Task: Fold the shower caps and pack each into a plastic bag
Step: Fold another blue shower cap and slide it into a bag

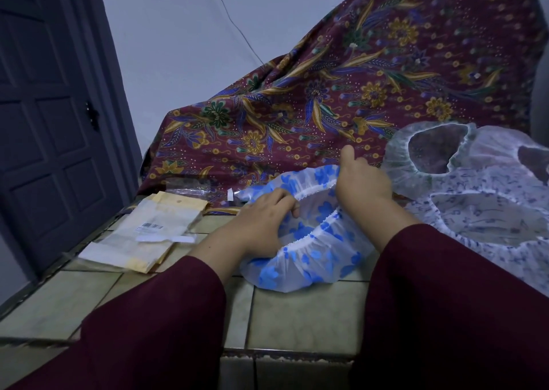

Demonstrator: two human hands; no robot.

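A clear shower cap with blue flowers [309, 259] lies open on the tiled counter [297, 315], its white elastic rim facing up. My left hand [261, 220] grips the rim on the left side, fingers curled inside the opening. My right hand [362, 181] pinches the far right part of the same rim. To the right lie two other caps: a clear one with small blue print [487, 211] and a frilled clear one [427, 157] behind it. A stack of flat plastic bags [142, 235] sits left of my hands.
A maroon batik cloth [356, 86] drapes over something tall behind the counter and onto its back edge. A dark door [50, 116] stands at the left. The counter's front edge [285, 357] runs just below my sleeves. A clear bag [193, 192] lies at the cloth's foot.
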